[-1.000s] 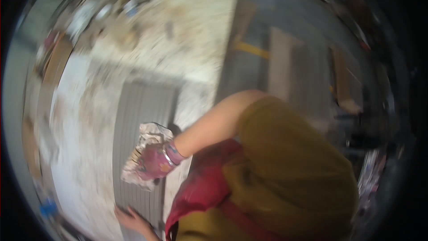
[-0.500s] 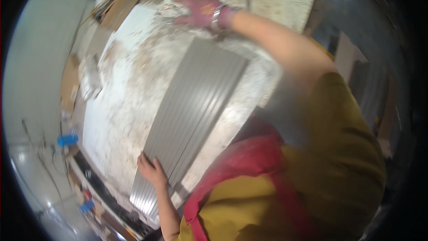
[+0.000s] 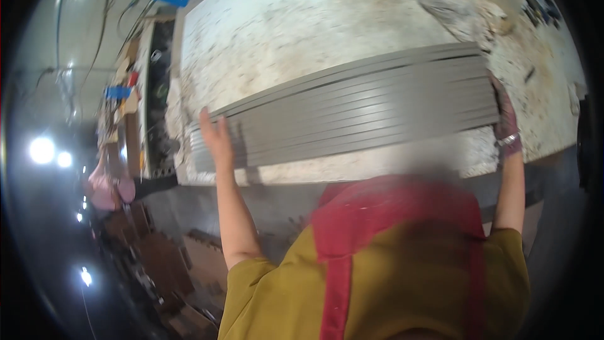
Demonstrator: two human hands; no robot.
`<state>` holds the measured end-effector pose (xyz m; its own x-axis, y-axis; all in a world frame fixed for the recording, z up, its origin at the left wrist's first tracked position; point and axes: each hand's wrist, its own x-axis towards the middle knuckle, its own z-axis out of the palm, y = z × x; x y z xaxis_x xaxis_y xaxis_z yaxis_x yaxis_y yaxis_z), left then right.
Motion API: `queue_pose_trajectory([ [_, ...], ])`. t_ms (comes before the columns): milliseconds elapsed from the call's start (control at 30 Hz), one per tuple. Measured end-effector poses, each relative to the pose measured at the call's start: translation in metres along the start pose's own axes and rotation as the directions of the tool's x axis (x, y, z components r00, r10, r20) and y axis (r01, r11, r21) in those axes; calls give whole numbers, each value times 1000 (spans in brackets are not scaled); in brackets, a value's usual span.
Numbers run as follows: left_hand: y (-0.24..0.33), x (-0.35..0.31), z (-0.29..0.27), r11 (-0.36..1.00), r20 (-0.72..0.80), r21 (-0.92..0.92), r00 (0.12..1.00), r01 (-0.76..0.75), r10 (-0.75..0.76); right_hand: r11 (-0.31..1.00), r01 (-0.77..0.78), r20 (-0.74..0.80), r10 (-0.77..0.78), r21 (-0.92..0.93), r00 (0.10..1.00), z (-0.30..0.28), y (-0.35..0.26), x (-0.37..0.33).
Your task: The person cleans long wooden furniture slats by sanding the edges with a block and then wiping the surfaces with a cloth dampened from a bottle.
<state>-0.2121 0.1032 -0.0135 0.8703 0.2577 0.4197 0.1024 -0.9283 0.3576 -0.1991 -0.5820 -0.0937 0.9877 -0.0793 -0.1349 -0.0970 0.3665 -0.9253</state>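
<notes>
A row of long grey slats (image 3: 352,97) lies side by side across the worktable in front of me, close against one another. My bare left hand (image 3: 217,141) is at their left end, with its fingers stretched out and apart over the slats. At the right end, my gloved right hand (image 3: 505,116) lies flat along the slat ends, fingers extended. Its glove is dusty pink, with a metal band at the wrist. Part of the right palm is hard to make out.
The pale, stained worktable (image 3: 283,38) stretches beyond the slats. A crumpled grey cloth (image 3: 450,12) and scattered tools (image 3: 538,6) are at the far right. Shelving with boxes (image 3: 129,113) stands on the left. Cardboard (image 3: 157,252) is stacked below, near a person in pink (image 3: 110,189).
My right hand has come from the table's far side to the right end of the slats. My view has turned, so the slats now run across it. My left hand remains at their left end.
</notes>
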Motion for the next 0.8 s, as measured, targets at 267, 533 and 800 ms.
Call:
queue_pose_trajectory([
  [267,-192,-80,-79,322,216,-626,555,710,-803,971,-70,67,56,228,996,-14,10,5],
  [533,-210,-91,-62,201,342,-795,697,572,-630,970,-117,-5,121,213,993,-48,9,7],
  [800,-199,-61,-46,45,412,-823,650,566,-638,994,-43,34,47,-103,998,-91,10,-5],
])
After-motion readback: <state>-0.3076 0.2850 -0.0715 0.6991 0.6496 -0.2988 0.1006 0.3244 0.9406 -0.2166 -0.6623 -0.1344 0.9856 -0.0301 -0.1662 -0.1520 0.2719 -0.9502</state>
